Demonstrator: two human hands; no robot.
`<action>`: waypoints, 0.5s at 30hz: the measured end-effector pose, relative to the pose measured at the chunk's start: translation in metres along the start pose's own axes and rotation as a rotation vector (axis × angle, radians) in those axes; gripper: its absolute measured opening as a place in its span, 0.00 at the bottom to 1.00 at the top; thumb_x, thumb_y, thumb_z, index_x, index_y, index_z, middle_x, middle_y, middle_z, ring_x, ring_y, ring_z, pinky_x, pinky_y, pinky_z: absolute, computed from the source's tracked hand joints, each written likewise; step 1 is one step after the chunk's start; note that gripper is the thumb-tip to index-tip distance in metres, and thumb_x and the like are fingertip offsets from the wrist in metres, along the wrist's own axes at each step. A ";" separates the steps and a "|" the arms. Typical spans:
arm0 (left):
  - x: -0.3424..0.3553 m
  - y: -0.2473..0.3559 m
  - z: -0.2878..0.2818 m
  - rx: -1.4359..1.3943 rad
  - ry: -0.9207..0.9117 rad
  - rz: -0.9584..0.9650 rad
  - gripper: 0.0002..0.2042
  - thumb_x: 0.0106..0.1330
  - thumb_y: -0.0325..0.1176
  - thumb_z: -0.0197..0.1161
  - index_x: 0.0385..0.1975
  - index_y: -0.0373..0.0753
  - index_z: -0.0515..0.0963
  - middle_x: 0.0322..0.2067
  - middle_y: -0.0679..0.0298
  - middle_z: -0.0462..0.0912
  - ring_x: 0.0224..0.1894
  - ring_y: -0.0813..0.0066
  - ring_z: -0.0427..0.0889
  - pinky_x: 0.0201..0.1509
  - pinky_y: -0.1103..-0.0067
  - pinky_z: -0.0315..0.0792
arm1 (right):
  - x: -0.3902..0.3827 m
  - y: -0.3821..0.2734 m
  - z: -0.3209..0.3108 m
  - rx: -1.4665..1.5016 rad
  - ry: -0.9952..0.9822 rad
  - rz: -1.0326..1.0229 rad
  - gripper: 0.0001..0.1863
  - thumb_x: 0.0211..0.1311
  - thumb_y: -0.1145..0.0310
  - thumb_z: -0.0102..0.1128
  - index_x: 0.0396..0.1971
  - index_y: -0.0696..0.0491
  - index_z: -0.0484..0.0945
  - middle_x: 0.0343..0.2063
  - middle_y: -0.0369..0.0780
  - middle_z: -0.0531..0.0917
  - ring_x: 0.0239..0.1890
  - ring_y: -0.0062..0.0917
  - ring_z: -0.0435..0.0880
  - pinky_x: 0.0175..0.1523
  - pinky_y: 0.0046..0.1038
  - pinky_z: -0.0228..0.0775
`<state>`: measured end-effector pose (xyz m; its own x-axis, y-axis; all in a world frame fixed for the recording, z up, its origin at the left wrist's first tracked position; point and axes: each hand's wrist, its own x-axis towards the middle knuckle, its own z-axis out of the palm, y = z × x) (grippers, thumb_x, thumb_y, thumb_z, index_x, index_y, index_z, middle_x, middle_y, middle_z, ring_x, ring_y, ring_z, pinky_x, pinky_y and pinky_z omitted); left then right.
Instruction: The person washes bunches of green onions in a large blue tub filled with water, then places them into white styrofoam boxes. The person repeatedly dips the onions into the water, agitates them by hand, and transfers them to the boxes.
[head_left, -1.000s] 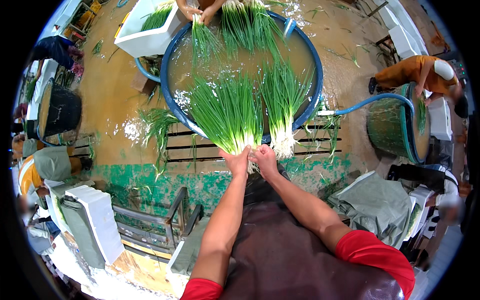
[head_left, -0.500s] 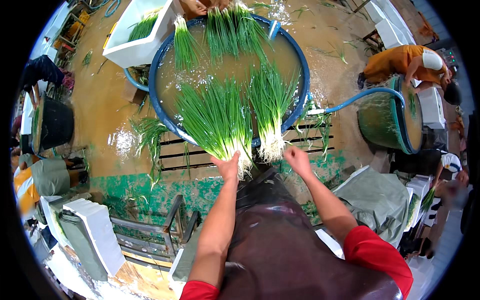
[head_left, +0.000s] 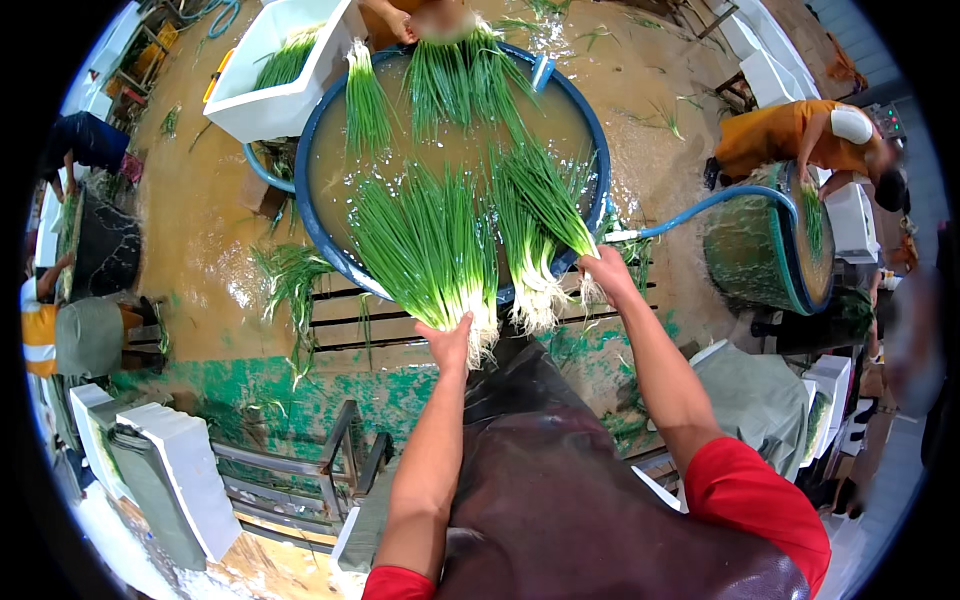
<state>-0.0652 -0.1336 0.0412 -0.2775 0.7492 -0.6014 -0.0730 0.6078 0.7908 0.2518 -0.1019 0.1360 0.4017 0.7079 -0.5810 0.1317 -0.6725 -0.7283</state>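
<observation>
My left hand [head_left: 447, 343] is closed around the white root end of a large bunch of green onions [head_left: 425, 245]. Their green leaves fan out over the muddy water in a round blue tub [head_left: 318, 232]. Just right of it, a smaller bunch [head_left: 527, 262] leans over the near rim, its pale roots hanging outside. My right hand [head_left: 607, 272] grips a few green onions [head_left: 552, 200] near their roots, leaves pointing up and left across that smaller bunch. The fingertips under both bunches are partly hidden.
Across the tub, another person's hand [head_left: 402, 26] is beside more green onions [head_left: 438, 88]. A white foam box [head_left: 265, 115] stands at far left of the tub. A blue hose [head_left: 700, 211] runs off right. Slats [head_left: 350, 325] lie before the tub; a metal frame [head_left: 335, 465] stands near left.
My right hand has moved slightly up and right, and it now holds a few green onions apart from the smaller bunch. My left hand keeps its hold on the large bunch.
</observation>
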 end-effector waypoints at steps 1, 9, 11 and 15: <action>0.000 -0.001 -0.004 0.010 0.014 0.008 0.38 0.54 0.27 0.76 0.57 0.40 0.52 0.57 0.49 0.70 0.56 0.62 0.73 0.61 0.67 0.68 | -0.008 -0.006 0.012 -0.125 0.080 -0.106 0.11 0.52 0.69 0.60 0.32 0.62 0.77 0.21 0.40 0.79 0.22 0.25 0.77 0.30 0.32 0.70; -0.003 0.007 -0.005 0.057 0.006 0.002 0.40 0.53 0.30 0.78 0.58 0.39 0.53 0.57 0.48 0.71 0.57 0.60 0.73 0.61 0.67 0.67 | -0.024 0.012 0.099 -0.948 0.158 -0.381 0.28 0.50 0.63 0.70 0.46 0.60 0.67 0.32 0.55 0.84 0.35 0.53 0.85 0.40 0.48 0.79; -0.005 0.010 -0.010 0.083 0.000 -0.018 0.39 0.53 0.28 0.77 0.57 0.40 0.53 0.58 0.49 0.70 0.57 0.61 0.72 0.61 0.67 0.67 | -0.014 -0.006 0.078 -0.976 0.093 -0.353 0.29 0.49 0.62 0.70 0.46 0.60 0.67 0.32 0.55 0.84 0.33 0.51 0.86 0.38 0.48 0.80; -0.003 0.005 -0.009 0.062 0.012 -0.003 0.42 0.51 0.34 0.79 0.60 0.38 0.53 0.55 0.47 0.73 0.56 0.58 0.74 0.60 0.67 0.68 | 0.000 -0.054 0.009 -0.756 0.070 -0.235 0.29 0.47 0.57 0.67 0.45 0.61 0.75 0.39 0.55 0.85 0.42 0.48 0.85 0.50 0.42 0.78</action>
<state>-0.0733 -0.1350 0.0484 -0.2884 0.7444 -0.6022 -0.0143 0.6255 0.7801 0.2364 -0.0635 0.1725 0.3394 0.8511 -0.4004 0.7895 -0.4892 -0.3707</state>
